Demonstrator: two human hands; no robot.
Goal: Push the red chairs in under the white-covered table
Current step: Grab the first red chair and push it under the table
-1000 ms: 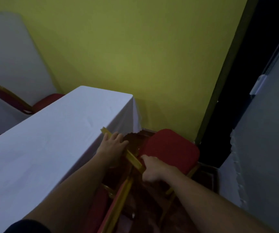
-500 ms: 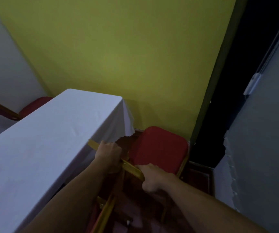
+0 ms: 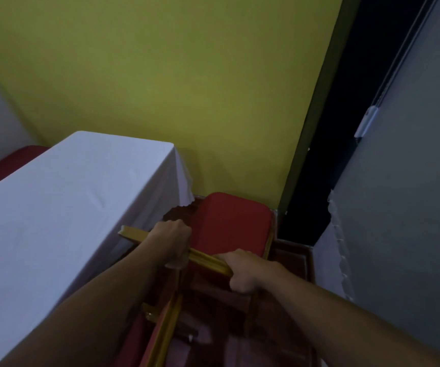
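Red chair (image 3: 230,225) gripped by gold top rail (image 3: 208,259), left hand (image 3: 172,241) and right hand (image 3: 242,270) both closed around it; seat beyond grip, beside white-covered table (image 3: 62,207), not yet under.

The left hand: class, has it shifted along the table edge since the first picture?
Yes. The left hand now sits nearer the table corner.

chair seat (image 3: 229,223): plain red | chair back rail (image 3: 203,258): gold-yellow | tablecloth (image 3: 62,207): plain white, scalloped hem | wall (image 3: 160,83): flat yellow-green | second chair seat (image 3: 9,162) at far left: red | right-hand cloth (image 3: 399,207): grey-white, lacy edge
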